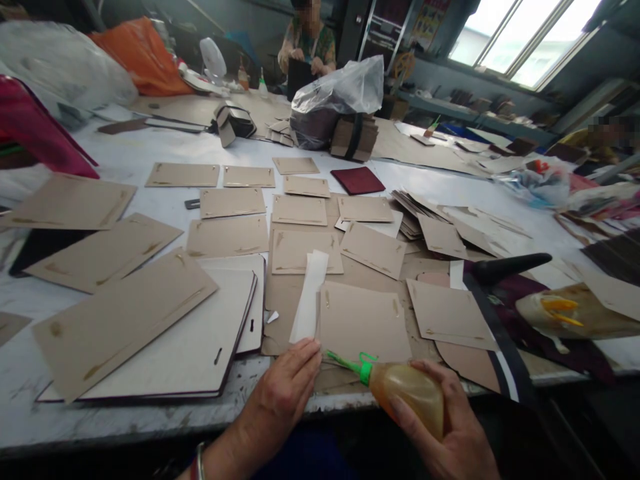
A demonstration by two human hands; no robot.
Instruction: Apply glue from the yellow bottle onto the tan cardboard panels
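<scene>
My right hand (445, 413) is wrapped round a soft plastic squeeze bottle (407, 393) of amber liquid, probably glue. Its green nozzle (345, 361) points left, over the lower edge of a beige cardboard piece (365, 320). That piece has glue marks near its top corners. At its lower left corner is my left hand (293, 377), fingers pressed together on the corner. A white paper strip (310, 293) runs upward from those fingertips, along the card's left side. Whether the fingers also touch the strip, I cannot tell.
Several glue-marked cardboard pieces (307, 252) lie spread over the white table (120, 150). White boards with dark edges (230, 300) sit at left. A dark red piece (357, 180) and a plastic-wrapped bundle (320, 113) are farther back. Across the table, a person (307, 40) holds something black.
</scene>
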